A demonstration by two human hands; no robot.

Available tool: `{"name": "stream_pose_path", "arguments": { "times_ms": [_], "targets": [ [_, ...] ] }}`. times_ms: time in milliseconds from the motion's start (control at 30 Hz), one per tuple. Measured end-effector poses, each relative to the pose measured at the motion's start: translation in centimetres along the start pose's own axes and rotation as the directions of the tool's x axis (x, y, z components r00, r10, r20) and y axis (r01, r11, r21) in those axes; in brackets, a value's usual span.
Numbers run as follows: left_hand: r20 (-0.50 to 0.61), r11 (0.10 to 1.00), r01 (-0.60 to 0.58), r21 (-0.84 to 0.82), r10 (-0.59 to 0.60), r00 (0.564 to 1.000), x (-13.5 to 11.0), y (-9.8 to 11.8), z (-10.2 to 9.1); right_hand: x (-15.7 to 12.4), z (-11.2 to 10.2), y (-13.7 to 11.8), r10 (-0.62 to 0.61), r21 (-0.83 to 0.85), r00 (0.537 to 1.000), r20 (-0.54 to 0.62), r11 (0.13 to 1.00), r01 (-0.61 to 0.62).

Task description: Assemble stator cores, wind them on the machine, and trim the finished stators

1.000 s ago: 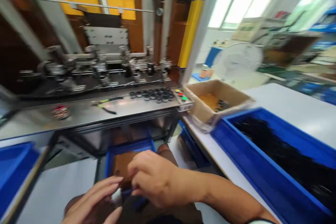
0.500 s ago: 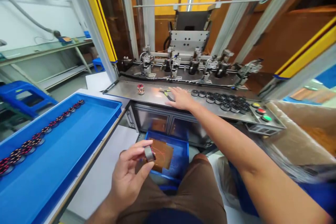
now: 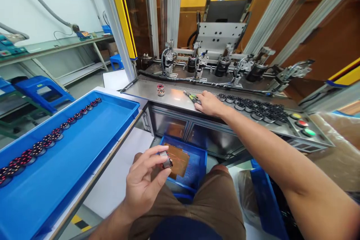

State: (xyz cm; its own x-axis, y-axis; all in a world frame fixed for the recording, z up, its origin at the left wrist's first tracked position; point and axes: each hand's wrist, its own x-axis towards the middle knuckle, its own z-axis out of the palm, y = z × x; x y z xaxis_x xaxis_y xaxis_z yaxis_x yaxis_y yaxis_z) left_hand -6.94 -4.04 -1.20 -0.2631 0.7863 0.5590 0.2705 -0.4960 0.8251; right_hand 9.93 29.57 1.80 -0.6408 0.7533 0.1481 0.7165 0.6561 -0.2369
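Observation:
My left hand (image 3: 147, 180) is closed over my lap, pinching a small motor stator (image 3: 166, 160) between thumb and fingers. The stator has a grey metal rim and is tilted on its side, part of it hidden by the fingers. My right hand (image 3: 209, 104) is at the metal bench, its fingers and thumb around the handle ends of green-and-black pliers (image 3: 192, 97). The pliers lie on the bench with the jaws pointing left. Left of them stand two stacked stators (image 3: 160, 90) with reddish copper windings.
Many black round parts (image 3: 257, 108) lie right of my right hand, beside a panel with a red button (image 3: 302, 123). A machine with clamps (image 3: 222, 65) stands behind. At left, a blue tray (image 3: 84, 150) holds a row of stators. A blue bin (image 3: 197, 165) sits below.
My right hand has closed from spread fingers onto the pliers' handles. My left hand still holds the stator. The view has shifted, and the bench appears closer.

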Motion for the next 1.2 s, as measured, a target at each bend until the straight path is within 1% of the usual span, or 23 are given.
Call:
{"name": "stream_pose_path", "arguments": {
  "times_ms": [100,167,233,300,333,367,400,433,467,500,533,600,667,700,767,833,933,1067,1200],
  "targets": [
    [-0.004,0.995,0.042,-0.089,-0.043,0.999,0.0,0.4,0.3,-0.9,-1.1,-0.2,0.017,0.154,0.999,-0.033,0.988,-0.011],
    [-0.002,0.992,0.057,-0.117,-0.058,0.998,-0.1,0.6,0.5,-2.8,-1.8,-0.6,0.027,0.292,0.998,-0.059,0.956,-0.008],
    [0.007,0.989,0.069,-0.130,-0.068,0.998,-0.2,0.6,0.7,-6.4,-1.9,-1.6,0.035,0.428,0.996,-0.083,0.904,0.004],
    [0.022,0.988,0.082,-0.133,-0.079,0.997,-0.4,0.6,0.8,-11.4,-0.9,-3.1,0.041,0.596,0.994,-0.099,0.803,0.026],
    [0.032,0.987,0.087,-0.133,-0.083,0.996,-0.4,0.5,0.9,-14.3,-0.1,-4.1,0.043,0.816,0.996,-0.082,0.577,0.042],
    [0.043,0.987,0.092,-0.135,-0.086,0.995,-0.4,0.4,1.0,-17.2,1.0,-5.1,0.020,0.940,0.998,-0.052,0.338,0.042],
    [0.056,0.986,0.096,-0.137,-0.089,0.994,-0.4,0.2,1.2,-20.1,2.1,-6.2,-0.027,0.985,1.000,-0.010,0.171,0.015],
    [0.070,0.985,0.102,-0.141,-0.093,0.993,-0.4,0.2,1.3,-22.8,3.3,-7.3,-0.080,0.993,0.995,0.062,0.101,-0.054],
    [0.085,0.983,0.109,-0.148,-0.097,0.992,-0.4,0.1,1.6,-25.2,4.3,-8.5,-0.103,0.993,0.990,0.095,0.082,-0.087],
    [0.101,0.981,0.115,-0.158,-0.100,0.990,-0.4,0.1,1.8,-27.2,5.2,-9.5,-0.092,0.994,0.992,0.084,0.082,-0.077],
    [0.117,0.978,0.125,-0.168,-0.107,0.987,-0.4,0.1,2.1,-28.8,5.9,-10.5,-0.066,0.989,0.994,0.086,0.131,-0.076],
    [0.145,0.972,0.142,-0.185,-0.116,0.983,-0.3,0.2,2.8,-30.8,6.5,-11.9,0.001,0.960,0.999,0.042,0.277,-0.040],
    [0.169,0.967,0.157,-0.200,-0.124,0.978,-0.3,0.4,3.4,-31.4,6.3,-12.6,0.022,0.904,1.000,-0.021,0.428,0.010],
    [0.178,0.965,0.165,-0.204,-0.129,0.975,-0.3,0.5,3.7,-31.3,6.1,-12.7,0.013,0.874,0.998,-0.058,0.484,0.045],
    [0.193,0.962,0.172,-0.213,-0.131,0.972,-0.3,0.8,4.0,-30.8,5.6,-12.7,-0.026,0.822,0.990,-0.139,0.554,0.130],
    [0.199,0.962,0.165,-0.218,-0.122,0.972,-0.4,1.0,4.1,-30.1,5.3,-12.6,-0.064,0.792,0.974,-0.217,0.571,0.214],
    [0.193,0.969,0.144,-0.203,-0.104,0.976,-0.5,1.4,3.9,-29.1,4.9,-12.9,-0.097,0.777,0.950,-0.296,0.555,0.298],
    [0.187,0.974,0.139,-0.178,-0.106,0.977,-0.6,1.6,3.6,-28.4,4.8,-13.5,-0.113,0.768,0.940,-0.323,0.549,0.330],
    [0.201,0.977,0.134,-0.168,-0.099,0.975,-0.6,1.6,3.4,-28.4,5.1,-13.6,-0.111,0.758,0.933,-0.341,0.554,0.343]
  ]
}}
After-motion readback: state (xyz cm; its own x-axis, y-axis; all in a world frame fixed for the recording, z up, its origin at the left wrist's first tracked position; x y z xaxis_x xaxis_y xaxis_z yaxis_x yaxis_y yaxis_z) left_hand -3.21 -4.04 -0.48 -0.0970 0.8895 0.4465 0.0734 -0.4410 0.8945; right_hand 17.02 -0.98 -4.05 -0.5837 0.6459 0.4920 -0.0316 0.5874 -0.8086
